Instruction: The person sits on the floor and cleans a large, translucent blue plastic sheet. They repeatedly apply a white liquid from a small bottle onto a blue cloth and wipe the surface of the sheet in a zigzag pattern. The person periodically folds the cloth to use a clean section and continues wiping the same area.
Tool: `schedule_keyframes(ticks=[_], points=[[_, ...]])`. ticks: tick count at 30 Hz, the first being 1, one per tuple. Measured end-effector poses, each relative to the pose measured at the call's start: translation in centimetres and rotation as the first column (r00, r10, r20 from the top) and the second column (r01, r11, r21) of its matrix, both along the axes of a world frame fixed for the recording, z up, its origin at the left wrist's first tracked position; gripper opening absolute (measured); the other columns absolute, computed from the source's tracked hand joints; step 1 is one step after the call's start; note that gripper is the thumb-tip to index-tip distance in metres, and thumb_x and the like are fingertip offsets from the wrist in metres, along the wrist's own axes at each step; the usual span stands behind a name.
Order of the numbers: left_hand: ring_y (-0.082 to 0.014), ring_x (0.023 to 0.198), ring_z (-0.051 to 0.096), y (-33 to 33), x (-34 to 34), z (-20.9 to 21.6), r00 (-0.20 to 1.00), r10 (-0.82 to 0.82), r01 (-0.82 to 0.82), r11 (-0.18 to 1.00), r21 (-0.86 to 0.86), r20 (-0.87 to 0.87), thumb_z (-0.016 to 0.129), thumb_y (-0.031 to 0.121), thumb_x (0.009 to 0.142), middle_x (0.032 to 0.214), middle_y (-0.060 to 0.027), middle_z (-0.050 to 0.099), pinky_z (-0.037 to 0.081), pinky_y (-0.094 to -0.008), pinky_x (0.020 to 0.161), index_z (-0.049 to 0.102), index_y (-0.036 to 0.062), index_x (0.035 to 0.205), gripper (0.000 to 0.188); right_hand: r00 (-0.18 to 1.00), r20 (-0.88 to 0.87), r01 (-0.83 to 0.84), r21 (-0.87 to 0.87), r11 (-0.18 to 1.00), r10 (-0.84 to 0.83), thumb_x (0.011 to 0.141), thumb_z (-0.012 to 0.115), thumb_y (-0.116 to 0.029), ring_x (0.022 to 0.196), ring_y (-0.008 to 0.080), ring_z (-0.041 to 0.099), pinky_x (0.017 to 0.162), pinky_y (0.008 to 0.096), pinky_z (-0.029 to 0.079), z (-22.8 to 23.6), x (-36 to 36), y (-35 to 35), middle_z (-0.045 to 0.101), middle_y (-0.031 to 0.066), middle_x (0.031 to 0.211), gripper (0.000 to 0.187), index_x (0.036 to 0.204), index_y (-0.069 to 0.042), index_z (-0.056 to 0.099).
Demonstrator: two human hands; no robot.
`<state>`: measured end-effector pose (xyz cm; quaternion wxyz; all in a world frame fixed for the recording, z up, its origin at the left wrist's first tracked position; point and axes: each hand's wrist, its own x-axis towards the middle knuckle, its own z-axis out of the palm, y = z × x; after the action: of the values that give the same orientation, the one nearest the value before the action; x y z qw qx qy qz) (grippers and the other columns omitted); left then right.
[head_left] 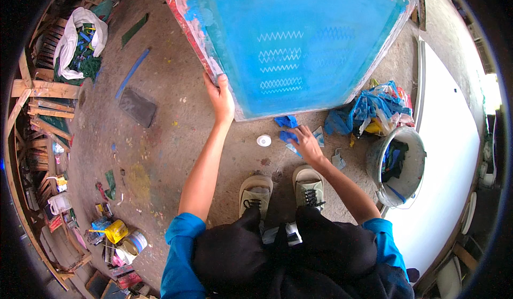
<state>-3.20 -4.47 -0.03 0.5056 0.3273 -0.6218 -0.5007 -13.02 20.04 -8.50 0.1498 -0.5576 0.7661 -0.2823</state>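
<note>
My left hand [220, 100] is closed on the lower left edge of a printing screen [278, 104], fingers behind the frame and thumb in front. Its mesh is bright blue, with rows of pale zigzag lines at the middle, and the frame is smeared with red, pink and white paint. Just below the screen's lower edge, my right hand [309, 146] has its fingers and thumb around a crumpled blue rag [288, 136]. A round white disc [263, 140] lies on the floor to the left of that hand. Small pale scraps [319, 136] lie beside its fingers.
A metal bucket [374, 162] with dark rags stands at right, beside a heap of coloured plastic bags [382, 106] and a large white board [446, 122]. Wooden racks [51, 90], a white sack [67, 37] and paint cans [133, 243] line the left.
</note>
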Motion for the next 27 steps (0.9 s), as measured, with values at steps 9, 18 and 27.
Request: schedule_keyframes(ticks=[9, 18, 27], points=[[-0.0226, 0.109, 0.043, 0.3, 0.3, 0.3, 1.0, 0.016, -0.016, 0.999, -0.047, 0.001, 0.049, 0.034, 0.092, 0.12, -0.0139, 0.045, 0.033, -0.0339, 0.093, 0.032, -0.0012, 0.128, 0.053, 0.999, -0.028, -0.048, -0.22, 0.974, 0.043, 0.077, 0.057, -0.002, 0.082, 0.0302, 0.054, 0.071, 0.0389, 0.048, 4.3, -0.3, -3.6, 0.053, 0.0118, 0.09, 0.014, 0.092, -0.001, 0.057], [-0.0191, 0.099, 0.045, 0.8, -0.3, 0.4, 1.0, -0.009, 0.009, 1.0, -0.002, -0.021, 0.049, 0.033, 0.092, 0.107, -0.0105, 0.046, 0.035, -0.0329, 0.089, 0.037, 0.0003, 0.117, 0.043, 0.844, -0.471, -0.474, -0.433, 0.766, 0.256, 0.059, 0.057, -0.005, 0.087, 0.0263, 0.055, 0.074, 0.0342, 0.049, 8.5, -4.2, -10.6, 0.053, 0.0119, 0.096, 0.046, 0.104, 0.002, 0.055], [-0.0164, 0.099, 0.044, 0.9, -0.2, 1.0, 0.996, -0.035, 0.035, 0.999, 0.0, -0.077, 0.05, 0.036, 0.091, 0.11, -0.0095, 0.047, 0.035, -0.0309, 0.088, 0.037, -0.0001, 0.118, 0.047, 0.77, -0.608, -0.494, -0.378, 0.783, 0.193, 0.064, 0.056, -0.011, 0.093, 0.0219, 0.053, 0.078, 0.0369, 0.045, 8.5, -4.7, -11.1, 0.053, 0.0081, 0.105, 0.048, 0.111, -0.005, 0.056]])
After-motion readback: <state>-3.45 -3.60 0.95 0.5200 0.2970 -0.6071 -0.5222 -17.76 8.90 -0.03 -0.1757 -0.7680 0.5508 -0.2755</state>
